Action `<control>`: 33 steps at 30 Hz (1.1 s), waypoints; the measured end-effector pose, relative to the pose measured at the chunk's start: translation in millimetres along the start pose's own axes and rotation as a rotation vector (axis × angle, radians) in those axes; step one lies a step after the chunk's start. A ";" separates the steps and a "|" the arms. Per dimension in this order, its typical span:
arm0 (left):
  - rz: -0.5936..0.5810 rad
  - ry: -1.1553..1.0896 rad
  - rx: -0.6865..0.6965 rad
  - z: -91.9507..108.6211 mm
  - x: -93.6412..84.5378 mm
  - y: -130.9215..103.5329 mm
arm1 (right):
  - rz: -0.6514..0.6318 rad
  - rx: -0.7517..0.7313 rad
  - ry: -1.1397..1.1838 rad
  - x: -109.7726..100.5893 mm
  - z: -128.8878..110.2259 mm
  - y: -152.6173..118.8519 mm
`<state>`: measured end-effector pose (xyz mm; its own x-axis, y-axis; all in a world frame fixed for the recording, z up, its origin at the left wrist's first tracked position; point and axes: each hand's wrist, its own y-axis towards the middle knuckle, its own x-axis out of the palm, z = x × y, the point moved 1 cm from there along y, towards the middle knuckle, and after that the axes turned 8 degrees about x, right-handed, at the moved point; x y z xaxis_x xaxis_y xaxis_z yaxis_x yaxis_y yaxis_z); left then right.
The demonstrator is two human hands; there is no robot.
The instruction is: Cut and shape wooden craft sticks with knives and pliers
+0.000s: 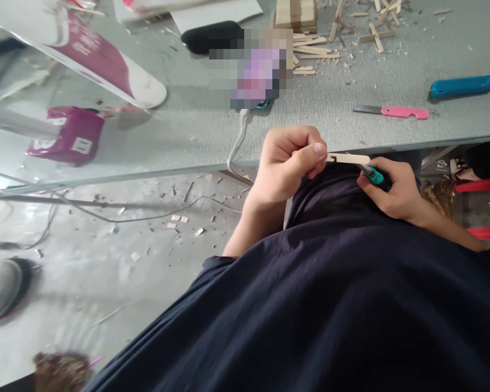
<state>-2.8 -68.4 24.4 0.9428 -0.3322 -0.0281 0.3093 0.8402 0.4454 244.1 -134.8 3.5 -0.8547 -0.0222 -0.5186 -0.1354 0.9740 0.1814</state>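
Between the thumb and curled fingers of my left hand [292, 163] is a pale flat wooden stick [349, 158], which points right, level, with a small dark mark near my fingertips. My right hand [396, 188] is wrapped round a teal and black utility knife [376, 175]. The knife's blade reaches up to the underside of the stick near its rounded right end; whether they touch is hard to tell. Both hands are just off the table's front edge, above my lap.
The table [188, 136] bears a pink folding knife [404, 112], a blue cutter [461, 86], loose sticks [316, 53], joined stick crosses [377, 37], a wooden stack [296, 15], a blurred-out phone with a cable [237, 142], a black case [212, 36] and a purple packet [67, 135]. Scraps litter the floor.
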 end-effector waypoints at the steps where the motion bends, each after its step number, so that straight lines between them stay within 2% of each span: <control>1: -0.003 0.009 0.029 1.6 1.4 -1.2 | 0.014 -0.011 -0.005 0.1 0.7 -0.3; 6: 0.001 0.060 0.139 10.8 12.2 -5.7 | 0.078 -0.032 -0.016 1.8 6.9 -0.8; 11: 0.018 0.091 0.249 10.3 19.7 -5.1 | 0.099 -0.104 -0.043 3.4 13.4 0.1; 17: 0.067 0.158 0.267 6.4 22.2 -5.1 | 0.097 -0.125 -0.069 4.1 12.2 1.0; 23: 0.108 0.162 0.359 3.5 25.7 -6.1 | 0.107 -0.142 -0.074 5.6 12.8 1.5; 28: 0.191 0.347 0.448 1.4 31.5 -15.2 | 0.116 -0.135 -0.057 4.9 11.7 1.5; 33: 0.138 0.470 0.508 1.1 35.0 -20.0 | 0.106 -0.113 -0.015 5.4 10.0 2.3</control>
<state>23.8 -97.3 15.5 0.9586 0.0793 -0.2736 0.1944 0.5195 0.8320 244.2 -130.5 -7.3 -0.8599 0.0837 -0.5035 -0.1008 0.9392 0.3283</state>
